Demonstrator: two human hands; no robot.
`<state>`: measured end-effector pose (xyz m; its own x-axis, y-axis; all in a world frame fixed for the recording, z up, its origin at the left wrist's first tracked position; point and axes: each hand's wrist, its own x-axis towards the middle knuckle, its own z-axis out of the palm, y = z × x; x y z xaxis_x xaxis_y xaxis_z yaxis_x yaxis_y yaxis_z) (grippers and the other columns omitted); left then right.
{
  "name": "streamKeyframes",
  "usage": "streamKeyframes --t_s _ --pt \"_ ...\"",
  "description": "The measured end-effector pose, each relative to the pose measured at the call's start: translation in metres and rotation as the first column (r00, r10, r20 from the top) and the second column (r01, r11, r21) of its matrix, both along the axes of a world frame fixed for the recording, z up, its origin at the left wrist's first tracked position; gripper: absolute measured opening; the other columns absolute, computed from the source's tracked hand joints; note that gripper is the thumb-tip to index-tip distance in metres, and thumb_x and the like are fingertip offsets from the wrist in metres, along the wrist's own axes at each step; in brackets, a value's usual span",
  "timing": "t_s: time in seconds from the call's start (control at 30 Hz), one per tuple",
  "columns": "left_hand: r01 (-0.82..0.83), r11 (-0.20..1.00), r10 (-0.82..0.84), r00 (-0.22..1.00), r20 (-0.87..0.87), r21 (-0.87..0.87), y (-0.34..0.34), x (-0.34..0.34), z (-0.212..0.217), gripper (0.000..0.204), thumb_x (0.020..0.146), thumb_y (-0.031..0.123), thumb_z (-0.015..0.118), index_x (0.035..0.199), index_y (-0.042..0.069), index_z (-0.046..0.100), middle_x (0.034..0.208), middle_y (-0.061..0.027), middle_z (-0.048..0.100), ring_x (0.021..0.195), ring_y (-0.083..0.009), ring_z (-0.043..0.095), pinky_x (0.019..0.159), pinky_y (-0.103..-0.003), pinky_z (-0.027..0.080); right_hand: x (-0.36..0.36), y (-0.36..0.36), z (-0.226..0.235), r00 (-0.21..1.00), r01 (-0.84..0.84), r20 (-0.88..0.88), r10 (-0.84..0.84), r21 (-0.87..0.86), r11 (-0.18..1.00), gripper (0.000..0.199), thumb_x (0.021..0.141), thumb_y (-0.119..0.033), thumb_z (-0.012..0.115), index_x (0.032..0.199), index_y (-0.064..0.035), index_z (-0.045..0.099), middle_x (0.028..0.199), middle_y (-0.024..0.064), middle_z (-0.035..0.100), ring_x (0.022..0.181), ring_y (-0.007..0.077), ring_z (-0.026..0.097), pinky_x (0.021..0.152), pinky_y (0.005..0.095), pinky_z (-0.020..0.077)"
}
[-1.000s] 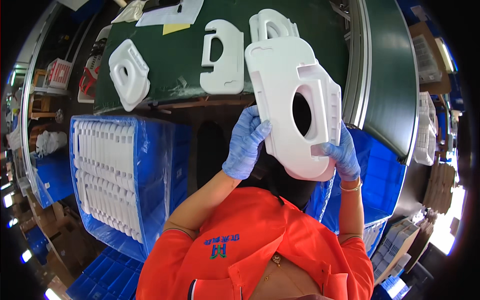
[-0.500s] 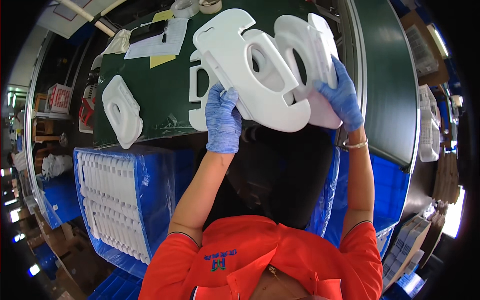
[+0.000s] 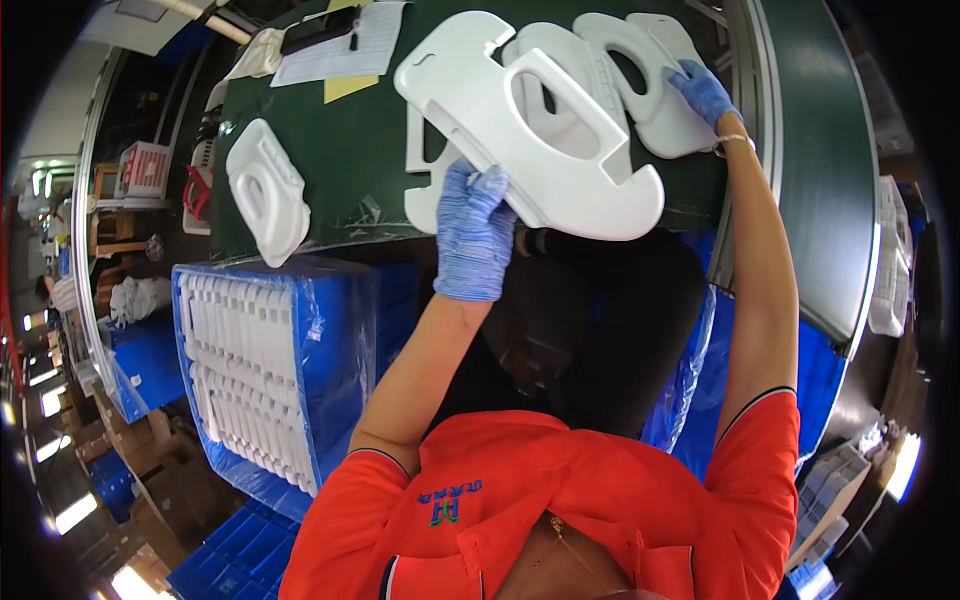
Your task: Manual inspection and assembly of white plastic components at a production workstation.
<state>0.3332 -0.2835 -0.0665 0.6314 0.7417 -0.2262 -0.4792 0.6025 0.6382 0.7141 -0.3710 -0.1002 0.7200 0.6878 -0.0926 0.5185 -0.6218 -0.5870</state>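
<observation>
Dark green tabletop fills the space ahead, papers at its far left and a white moulded piece nearer. Below it at left, a blue crate holds 2 rows of white parts. The left hand grips a white panel over the table's near edge, fingers closed on its side. The right hand touches another white piece at right; whether its fingers grip, I cannot tell.

At the far left of the counter lie white paper, yellow paper and pale cloth, with a red-and-white crate farther left.
</observation>
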Motion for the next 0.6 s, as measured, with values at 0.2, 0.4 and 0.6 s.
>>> streamKeyframes --t_s 0.2,0.4,0.6 --pt "-0.039 0.998 0.042 0.997 0.067 -0.050 -0.016 0.003 0.002 0.032 0.083 0.008 0.064 0.110 0.005 0.047 0.101 -0.0058 0.053 0.093 -0.0159 0.055 0.082 -0.032 0.051 -0.151 -0.026 0.022 0.948 0.229 -0.319 -0.001 0.680 0.696 0.033 0.091 -0.021 0.050 0.114 0.0015 0.058 0.104 0.0146 0.064 0.100 0.0250 0.061 0.087 0.0332 0.0465" --pt "-0.033 0.997 0.043 0.987 0.154 -0.071 -0.038 0.019 0.001 0.037 0.083 0.011 0.064 0.113 0.004 0.044 0.105 -0.0057 0.053 0.093 -0.0134 0.056 0.079 -0.028 0.052 -0.298 -0.050 0.031 0.448 0.611 -0.667 0.595 0.714 0.341 0.056 0.080 -0.009 0.062 0.131 0.0005 0.041 0.126 0.0146 0.051 0.115 0.0269 0.052 0.097 0.0380 0.0430" --pt "0.303 0.944 -0.281 0.946 -0.165 0.129 -0.038 0.006 0.000 0.022 0.091 0.018 0.056 0.106 0.002 0.054 0.088 -0.0042 0.060 0.084 -0.0132 0.060 0.072 -0.027 0.053 -0.276 -0.052 0.024 0.462 0.784 -0.761 0.454 0.591 0.193 0.050 0.094 -0.023 0.049 0.135 -0.0013 0.032 0.133 0.0174 0.043 0.118 0.0310 0.047 0.098 0.0471 0.0403"
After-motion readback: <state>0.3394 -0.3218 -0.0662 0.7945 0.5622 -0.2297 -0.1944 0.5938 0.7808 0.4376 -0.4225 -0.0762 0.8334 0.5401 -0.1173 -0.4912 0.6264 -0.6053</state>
